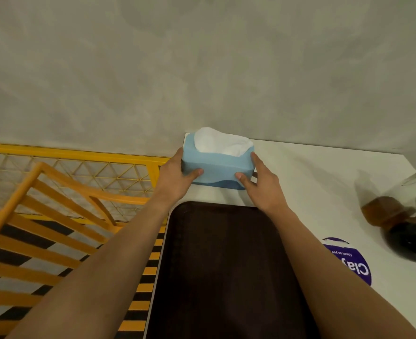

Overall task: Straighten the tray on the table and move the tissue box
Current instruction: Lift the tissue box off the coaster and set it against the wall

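A light blue tissue box (218,165) with white tissue sticking out of its top sits at the far left corner of the white table (307,172), against the wall. My left hand (177,174) grips its left end and my right hand (260,184) grips its right end, thumbs on the near face. A dark brown tray (226,270) lies lengthwise on the table just in front of the box, between my forearms, its long sides about parallel to the table's left edge.
A purple round sticker (351,263) is on the table right of the tray. A glass bottle with brown liquid (397,221) lies at the right edge. An orange wooden chair (45,216) and a yellow mesh barrier (80,165) stand left of the table.
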A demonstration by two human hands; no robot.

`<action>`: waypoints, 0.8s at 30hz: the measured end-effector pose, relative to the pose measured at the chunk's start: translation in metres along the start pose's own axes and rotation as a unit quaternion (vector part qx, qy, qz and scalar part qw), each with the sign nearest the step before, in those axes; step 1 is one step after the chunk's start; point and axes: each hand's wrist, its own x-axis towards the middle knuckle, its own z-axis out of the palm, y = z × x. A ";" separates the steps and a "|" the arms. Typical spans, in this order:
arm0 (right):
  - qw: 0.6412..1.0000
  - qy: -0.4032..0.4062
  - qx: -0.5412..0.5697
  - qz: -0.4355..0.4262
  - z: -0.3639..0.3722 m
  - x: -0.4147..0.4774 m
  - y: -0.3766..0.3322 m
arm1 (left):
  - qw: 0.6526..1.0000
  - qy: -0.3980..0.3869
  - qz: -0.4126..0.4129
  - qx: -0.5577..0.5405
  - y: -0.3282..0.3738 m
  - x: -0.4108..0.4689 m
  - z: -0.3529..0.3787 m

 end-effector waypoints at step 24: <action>0.998 -0.053 -0.014 0.007 0.006 0.097 0.007 | 0.998 -0.008 0.013 0.056 -0.018 0.087 -0.005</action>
